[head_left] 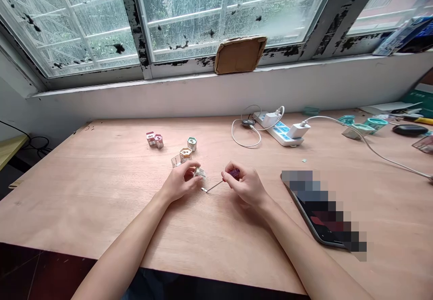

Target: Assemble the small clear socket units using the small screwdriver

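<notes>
Screwdriver (234, 173): qty 1; purple handle mostly hidden in R hand (246, 185), thin shaft slanting down L to just above or on tabletop, can't tell which.
R hand: 1; fingers curled closed round handle.
L hand (179, 180): 1; thumb & fingertips pinched on clear piece, gap only as wide as that.
Clear piece (200, 173): 1, in L hand, just L of screwdriver; partly covered by fingers, exact shape unclear.
Pale bit (204, 190): 1, at shaft tip; too small to ID.
Red hex pieces (158, 142): 2, side by side, far L.
Green hex piece (192, 145): 1, beyond L hand.
Orange hex piece (186, 154): 1, btwn green & L hand.
Clear cup (176, 160): 1, beside orange; partly hidden by L hand.
Power strip (281, 134): 1, w/ 2 white chargers (298, 130).
Phone (314, 221): 1, R of R hand; screen mostly pixelated.
Blue box (399, 38): 1, top R, cut off by frame.
</notes>
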The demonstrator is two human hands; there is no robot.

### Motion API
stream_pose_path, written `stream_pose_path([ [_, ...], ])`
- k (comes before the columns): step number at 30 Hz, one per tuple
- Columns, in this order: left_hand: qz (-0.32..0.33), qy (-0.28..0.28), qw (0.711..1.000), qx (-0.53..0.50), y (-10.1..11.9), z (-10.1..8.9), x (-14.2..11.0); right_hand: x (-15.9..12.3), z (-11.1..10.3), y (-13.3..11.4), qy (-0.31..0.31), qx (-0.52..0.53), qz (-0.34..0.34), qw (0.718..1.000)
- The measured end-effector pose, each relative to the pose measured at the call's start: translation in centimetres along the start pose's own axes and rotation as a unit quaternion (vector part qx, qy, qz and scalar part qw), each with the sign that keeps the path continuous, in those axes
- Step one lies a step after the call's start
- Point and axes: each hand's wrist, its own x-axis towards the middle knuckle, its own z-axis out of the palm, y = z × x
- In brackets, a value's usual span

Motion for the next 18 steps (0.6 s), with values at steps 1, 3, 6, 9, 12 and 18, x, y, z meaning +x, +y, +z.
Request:
stream_pose_path([
  [1, -0.010, 0.004, 1.000, -0.028, 0.09, 0.05, -0.06, 0.03, 0.00, 0.05, 0.004, -0.001, 0.001, 1.000],
  [3, -0.019, 0.011, 0.998, -0.062, 0.18, 0.17, -0.13, 0.08, 0.00, 0.13, 0.012, 0.000, 0.004, 1.000],
  [6, -0.013, 0.020, 0.998, -0.060, 0.13, 0.29, -0.13, 0.08, 0.00, 0.16, 0.016, 0.002, 0.009, 1.000],
  [9, -0.016, 0.014, 0.998, -0.051, 0.11, 0.32, -0.07, 0.03, -0.01, 0.19, 0.014, 0.006, 0.012, 1.000],
  [12, -0.033, 0.000, 0.998, -0.047, 0.24, 0.36, -0.07, -0.02, 0.02, 0.30, 0.019, 0.014, 0.013, 1.000],
  [18, -0.032, -0.017, 0.997, -0.069, 0.56, 0.47, -0.28, 0.02, 0.11, 0.59, 0.020, 0.023, 0.021, 0.999],
])
